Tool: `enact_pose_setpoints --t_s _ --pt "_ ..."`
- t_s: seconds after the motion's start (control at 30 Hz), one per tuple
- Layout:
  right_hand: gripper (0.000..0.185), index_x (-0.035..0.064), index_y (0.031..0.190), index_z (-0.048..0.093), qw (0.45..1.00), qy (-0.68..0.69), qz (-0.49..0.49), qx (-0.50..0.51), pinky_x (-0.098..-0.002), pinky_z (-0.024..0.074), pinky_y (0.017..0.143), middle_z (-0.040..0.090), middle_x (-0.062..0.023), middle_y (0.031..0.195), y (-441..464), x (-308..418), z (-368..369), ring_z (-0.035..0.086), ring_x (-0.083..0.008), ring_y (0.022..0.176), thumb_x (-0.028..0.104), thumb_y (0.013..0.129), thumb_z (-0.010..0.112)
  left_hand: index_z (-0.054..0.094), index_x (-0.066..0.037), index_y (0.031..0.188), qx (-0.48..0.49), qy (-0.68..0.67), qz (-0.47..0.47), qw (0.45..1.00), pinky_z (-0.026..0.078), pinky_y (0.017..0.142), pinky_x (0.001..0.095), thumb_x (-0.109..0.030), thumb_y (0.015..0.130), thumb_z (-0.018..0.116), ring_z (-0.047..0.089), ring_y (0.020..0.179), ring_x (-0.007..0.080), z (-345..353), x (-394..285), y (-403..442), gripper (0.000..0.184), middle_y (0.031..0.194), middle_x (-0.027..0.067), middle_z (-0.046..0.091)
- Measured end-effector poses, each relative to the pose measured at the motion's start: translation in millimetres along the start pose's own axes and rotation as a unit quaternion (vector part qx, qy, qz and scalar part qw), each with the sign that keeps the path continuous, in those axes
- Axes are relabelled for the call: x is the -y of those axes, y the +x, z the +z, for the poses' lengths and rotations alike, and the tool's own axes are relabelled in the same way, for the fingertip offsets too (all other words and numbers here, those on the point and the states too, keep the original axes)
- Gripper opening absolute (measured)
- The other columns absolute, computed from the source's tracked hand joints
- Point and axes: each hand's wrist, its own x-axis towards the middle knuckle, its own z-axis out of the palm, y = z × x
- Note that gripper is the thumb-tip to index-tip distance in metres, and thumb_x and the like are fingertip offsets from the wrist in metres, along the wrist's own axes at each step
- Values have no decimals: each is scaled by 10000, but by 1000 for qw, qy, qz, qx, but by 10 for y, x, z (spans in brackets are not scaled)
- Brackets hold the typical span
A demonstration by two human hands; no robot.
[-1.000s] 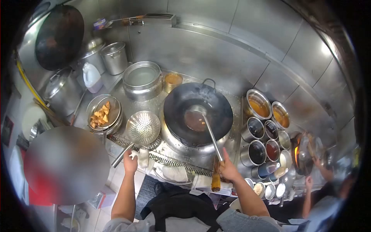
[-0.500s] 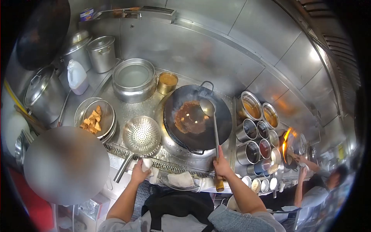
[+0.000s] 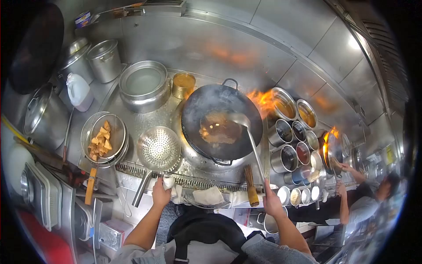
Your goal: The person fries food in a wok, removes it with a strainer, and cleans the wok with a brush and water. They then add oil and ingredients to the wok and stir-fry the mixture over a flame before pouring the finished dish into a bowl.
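Note:
My right hand (image 3: 272, 203) is wrapped round the long handle of a steel ladle (image 3: 239, 120), whose bowl rests in a smoking black wok (image 3: 198, 103). Dark sauce (image 3: 220, 132) with a few pale bits lies in the wok's bottom. Closed at the counter's front edge, my left hand (image 3: 161, 193) has a white cloth (image 3: 168, 181) in it. Just beyond that hand is a perforated strainer (image 3: 158, 148), its handle slanting down to the left. Flames (image 3: 262, 102) rise at the wok's right side. A brush (image 3: 252, 193) stands between the wok and my right hand.
Browned chunks (image 3: 100, 141) sit in a wire strainer at the left. Behind are a pot of liquid (image 3: 143, 79) and a tin (image 3: 183, 84). Sauce containers (image 3: 284, 159) line the right. Farther right, another person (image 3: 367, 202) works at a flaming wok (image 3: 332, 152).
Flames have appeared beside my wok, and more smoke rises from it. The ladle has moved within the wok, and my right hand has shifted right and down. The view has shifted.

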Motion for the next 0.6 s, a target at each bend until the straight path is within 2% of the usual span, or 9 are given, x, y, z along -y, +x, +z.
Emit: enact_pose_setpoints --t_s 0.1,0.17,0.23,0.3,0.37,0.4,0.43,0.53,0.6 --pt "850 139 1532 55 999 2 34 31 -507 476 806 603 -297 1114 -158 -448 113 603 -469 958 42 837 535 445 -44 1286 -18 41 -50 998 451 852 521 -142 740 696 544 1042 419 140 90 -112 609 1083 211 575" --pt "851 131 1531 73 1000 12 -1 24 -492 487 769 640 -261 995 -4 -422 41 625 -440 881 34 823 534 448 -60 1290 -38 50 -25 998 454 862 518 -161 746 699 523 1073 422 179 96 -161 607 1118 221 557" --pt "808 112 1526 141 998 68 1 13 -454 490 700 614 -185 740 434 -251 -6 633 -331 712 11 818 516 422 -47 1338 -37 51 -51 997 441 922 497 -186 743 724 505 1107 418 161 53 -234 681 1202 233 505" --pt "808 126 1528 160 980 146 -121 -58 -433 502 679 610 -144 750 878 172 -157 616 -289 666 4 822 532 414 -49 1356 -70 41 -11 997 427 961 475 -175 740 736 490 1135 417 32 -108 -346 707 1246 232 484" --pt "835 169 1537 88 906 142 -339 -208 -438 527 632 627 -186 1056 1373 835 -286 642 -300 668 -7 848 525 418 -50 1355 -80 6 52 995 409 997 453 -164 747 738 476 1162 417 -161 -221 -480 696 1260 230 482" --pt "839 215 1538 83 897 360 -247 -69 -394 500 543 601 -133 959 1505 1180 -322 590 -241 595 -7 861 525 426 -53 1345 -93 -17 50 994 400 1012 433 -144 772 715 469 1182 404 -284 -308 -565 648 1265 224 482" --pt "845 261 1539 78 824 544 -135 79 -350 472 454 574 -79 863 1599 1525 -334 538 -183 521 -8 874 526 426 -53 1345 -107 -17 41 993 400 1012 433 -144 772 715 469 1182 404 -452 -399 -662 648 1265 224 482" --pt "827 301 1532 91 834 534 -90 106 -277 386 387 485 -30 735 1885 2429 -50 447 -111 473 -1 894 521 471 -63 1304 -116 -117 59 985 409 1004 406 -111 809 679 492 1175 379 -966 -483 -855 539 1241 191 516" --pt "816 286 1532 118 835 524 -86 146 -283 392 390 480 -19 700 2115 2980 -45 452 -120 470 -12 880 507 477 -77 1299 -151 -139 63 977 482 896 384 -56 802 677 560 1118 270 -1281 -346 -916 536 1204 134 543"
